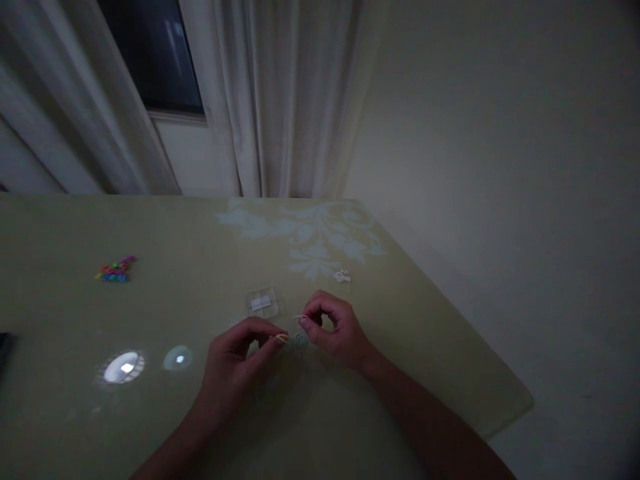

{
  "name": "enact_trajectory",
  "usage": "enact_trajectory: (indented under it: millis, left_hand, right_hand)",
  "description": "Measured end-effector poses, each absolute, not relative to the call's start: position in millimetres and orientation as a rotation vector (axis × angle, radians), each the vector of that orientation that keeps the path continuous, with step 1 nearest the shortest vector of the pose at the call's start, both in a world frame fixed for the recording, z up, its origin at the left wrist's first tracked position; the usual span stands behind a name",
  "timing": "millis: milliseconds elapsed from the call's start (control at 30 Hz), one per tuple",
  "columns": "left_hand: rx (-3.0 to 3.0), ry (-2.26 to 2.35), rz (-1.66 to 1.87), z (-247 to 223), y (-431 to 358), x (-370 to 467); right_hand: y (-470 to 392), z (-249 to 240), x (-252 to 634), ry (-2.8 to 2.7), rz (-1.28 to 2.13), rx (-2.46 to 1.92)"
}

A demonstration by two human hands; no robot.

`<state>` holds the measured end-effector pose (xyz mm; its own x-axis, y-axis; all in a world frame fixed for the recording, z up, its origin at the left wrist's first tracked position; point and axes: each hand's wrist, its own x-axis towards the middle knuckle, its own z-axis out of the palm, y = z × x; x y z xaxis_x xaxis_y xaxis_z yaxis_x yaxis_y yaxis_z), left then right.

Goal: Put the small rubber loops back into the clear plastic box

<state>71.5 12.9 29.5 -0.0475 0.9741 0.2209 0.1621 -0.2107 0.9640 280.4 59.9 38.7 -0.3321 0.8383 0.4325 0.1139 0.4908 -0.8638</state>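
Note:
My left hand [240, 353] is closed in a pinch on a thin pale cord [282, 338], which shows at the thumb and fingertip. Just to its right, my right hand [333, 327] pinches another thin pale strand [300, 317]; whether the two pieces join cannot be made out. Between and slightly below the fingertips a small pale green coil [300, 341] shows against the tabletop. Behind my left hand lies a flat clear plastic box [261, 304] with a white patch in it. A small white object [343, 277], blurred, rests beyond my right hand.
A pile of small multicoloured pieces [116, 270] lies on the glossy table [175, 247] at the left. A dark object [5, 350] juts in at the left edge. Curtains [300, 100] hang behind the table; a wall [500, 167] stands along its right side. Lamp reflections shine at lower left.

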Motion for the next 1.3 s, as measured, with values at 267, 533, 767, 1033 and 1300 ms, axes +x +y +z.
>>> enact_trajectory:
  millis: [267,533,767,1033,1300]
  left_hand:
    - [1.395,1.236,1.392,34,14,73]
    - [1.272,1.253,1.36,28,17,69]
    - [1.141,1.201,1.319,23,16,70]
    - [1.121,1.128,1.403,25,20,73]
    - [1.155,1.191,1.418,30,29,59]
  right_hand:
    - [64,39,284,-1.818,0.911,-0.885]
    - [80,32,301,-1.969,0.922,-1.137]
    - [84,29,304,-2.047,0.781,-1.336]
    - [85,27,306,-2.306,0.357,-1.544]
    - [84,36,310,-2.416,0.336,-1.614]
